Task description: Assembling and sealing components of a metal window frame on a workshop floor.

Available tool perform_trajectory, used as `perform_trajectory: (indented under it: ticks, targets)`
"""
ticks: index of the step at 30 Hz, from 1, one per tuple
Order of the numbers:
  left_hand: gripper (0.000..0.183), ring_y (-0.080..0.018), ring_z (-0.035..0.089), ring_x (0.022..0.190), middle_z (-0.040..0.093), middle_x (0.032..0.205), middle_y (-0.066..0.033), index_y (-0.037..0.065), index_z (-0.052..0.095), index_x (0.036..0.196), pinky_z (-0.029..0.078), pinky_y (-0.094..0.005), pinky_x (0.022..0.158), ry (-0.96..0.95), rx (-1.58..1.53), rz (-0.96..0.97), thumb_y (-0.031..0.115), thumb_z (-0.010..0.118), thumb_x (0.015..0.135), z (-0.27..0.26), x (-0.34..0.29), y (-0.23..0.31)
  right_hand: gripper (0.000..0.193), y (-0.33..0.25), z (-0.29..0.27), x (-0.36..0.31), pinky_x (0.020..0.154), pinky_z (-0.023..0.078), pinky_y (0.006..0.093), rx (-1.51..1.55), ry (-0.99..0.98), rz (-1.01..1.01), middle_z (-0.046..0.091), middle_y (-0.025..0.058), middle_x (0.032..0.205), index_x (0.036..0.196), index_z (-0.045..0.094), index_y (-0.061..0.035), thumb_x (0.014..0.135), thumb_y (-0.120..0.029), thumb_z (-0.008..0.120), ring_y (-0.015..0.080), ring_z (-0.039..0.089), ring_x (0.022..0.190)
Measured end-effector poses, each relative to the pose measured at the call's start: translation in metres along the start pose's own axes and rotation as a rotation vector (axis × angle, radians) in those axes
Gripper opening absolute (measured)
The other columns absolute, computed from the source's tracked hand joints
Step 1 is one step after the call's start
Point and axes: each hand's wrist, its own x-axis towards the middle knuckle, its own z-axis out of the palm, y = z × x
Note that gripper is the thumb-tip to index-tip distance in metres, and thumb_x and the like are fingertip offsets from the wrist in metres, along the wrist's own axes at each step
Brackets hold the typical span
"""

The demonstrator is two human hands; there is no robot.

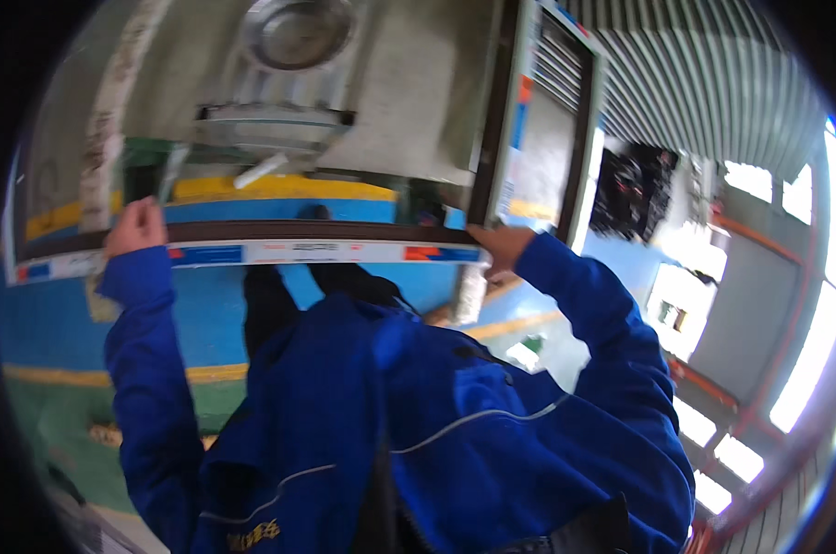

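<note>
Gripping one long brown profile (279, 231) with white film, we close our left hand (133, 226) on its left end and right hand (499, 247) near its right corner. Above sits one grey machine (298, 83); below, a blue-and-yellow floor (58, 314).

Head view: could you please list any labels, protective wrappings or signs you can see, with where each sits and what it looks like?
Protective film strip: along the near rail of the dark frame, between left hand and right hand; long, white, with red and blue patches.
Second film strip: along the frame's right-hand rail, running upward; white with orange and blue patches.
No screens visible.
</note>
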Motion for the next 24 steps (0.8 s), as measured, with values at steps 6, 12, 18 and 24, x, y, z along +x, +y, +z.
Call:
perform_trajectory:
  ticks: [6,12,18,24]
  targets:
    - [0.018,-0.0335,0.062,0.069,0.066,0.075,-0.0146,0.006,0.067,0.081,0.049,-0.0456,0.062,-0.114,0.414,0.283,0.022,0.066,0.072,0.0,0.01,0.019,0.083,0.04,0.046,0.012,0.094,0.046,0.0454,0.123,0.236,-0.175,0.059,0.0223,0.118,0.133,0.042,-0.0048,0.064,-0.023,0.085,0.0394,0.057,0.109]
    - [0.023,-0.0336,0.061,0.065,0.063,0.066,-0.0122,0.01,0.061,0.062,0.046,-0.048,0.063,0.228,0.023,0.17,0.026,0.062,0.078,0.009,-0.01,0.032,0.106,0.036,0.043,0.019,0.078,0.055,0.0441,0.188,-0.032,0.029,0.067,0.0261,0.1,0.141,0.027,0.0017,0.06,-0.033,0.085,0.0376,0.067,0.093]
    - [0.022,-0.033,0.061,0.065,0.062,0.065,-0.0113,0.009,0.058,0.061,0.045,-0.0466,0.063,0.314,-0.044,0.181,0.022,0.063,0.078,-0.01,-0.004,0.043,0.106,0.051,0.046,0.034,0.079,0.055,0.0424,0.029,0.023,0.088,0.065,0.028,0.104,0.14,0.028,0.0056,0.06,-0.036,0.082,0.0378,0.067,0.093]
    - [0.021,-0.0328,0.061,0.068,0.063,0.068,-0.0123,0.008,0.061,0.065,0.045,-0.045,0.068,0.251,-0.037,0.157,0.024,0.061,0.079,-0.011,-0.005,0.042,0.088,0.033,0.033,0.029,0.07,0.058,0.0413,0.068,0.025,0.05,0.066,0.0283,0.1,0.133,0.036,0.0001,0.062,-0.027,0.079,0.0364,0.069,0.084]
